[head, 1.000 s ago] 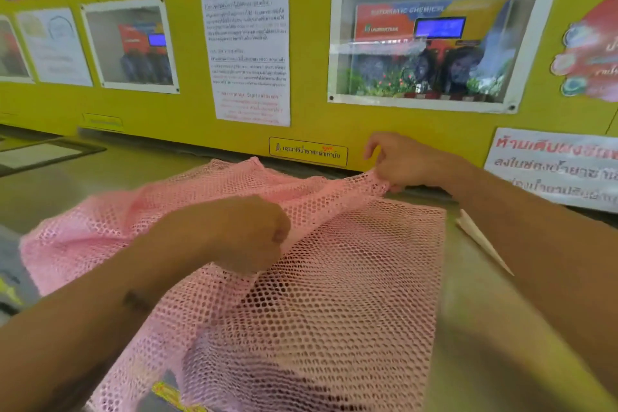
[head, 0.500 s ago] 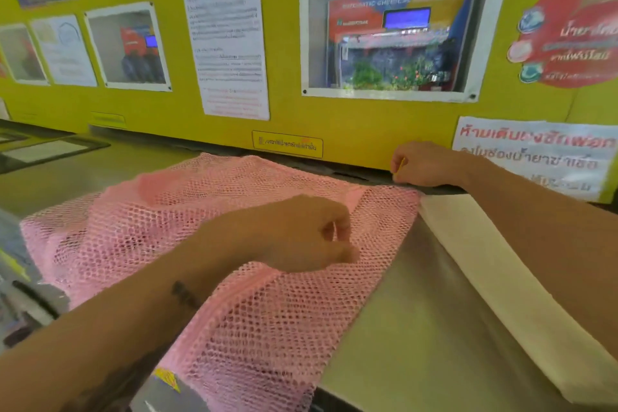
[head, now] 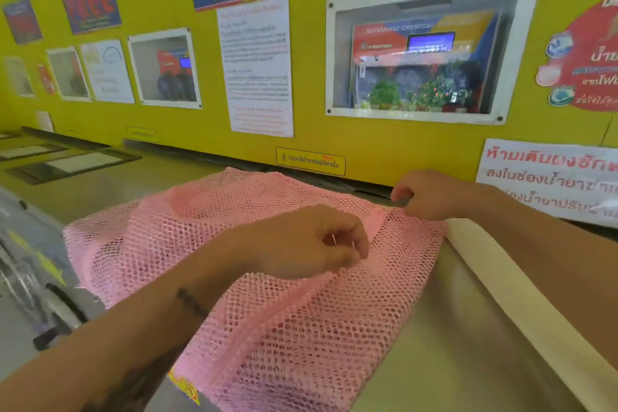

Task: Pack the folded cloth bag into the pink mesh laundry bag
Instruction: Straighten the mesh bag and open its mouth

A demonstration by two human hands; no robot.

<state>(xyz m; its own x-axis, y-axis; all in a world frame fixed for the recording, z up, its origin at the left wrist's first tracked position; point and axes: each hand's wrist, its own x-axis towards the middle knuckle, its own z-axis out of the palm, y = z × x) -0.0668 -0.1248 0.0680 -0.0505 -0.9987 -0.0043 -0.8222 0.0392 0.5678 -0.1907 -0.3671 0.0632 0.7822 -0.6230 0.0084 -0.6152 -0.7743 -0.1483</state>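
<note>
Lying spread across the flat grey counter top (head: 444, 344): the pink mesh laundry bag (head: 301, 328), rumpled, soft, open-holed netting, with a denser pink seam band running from the near edge up toward the far right corner. Pinching a fold of that netting beside the seam, fingers curled tight: the left hand (head: 311, 244), with something thin and glinting showing between the fingertips, too small to make out. Gripping the bag's far right corner, knuckles bunched and thumb tucked under: the right hand (head: 428, 194), close against the foot of the yellow wall (head: 384, 140).

Lying just right of the right-hand grip and running back toward the person under the right forearm: the folded cloth bag (head: 495, 284), cream, smooth, matte, a long flat band with a rounded far end, touching the mesh at that corner and wholly outside the netting.

Opening between the two grips and the cream band: a bare wedge of smooth counter, widening toward the near edge. Ending left of the left-hand grip: the mesh's ragged edge, with open counter beyond it. Closing off everything behind the right-hand grip: the wall, covered in flat glossy posters and a framed window (head: 424, 53).
</note>
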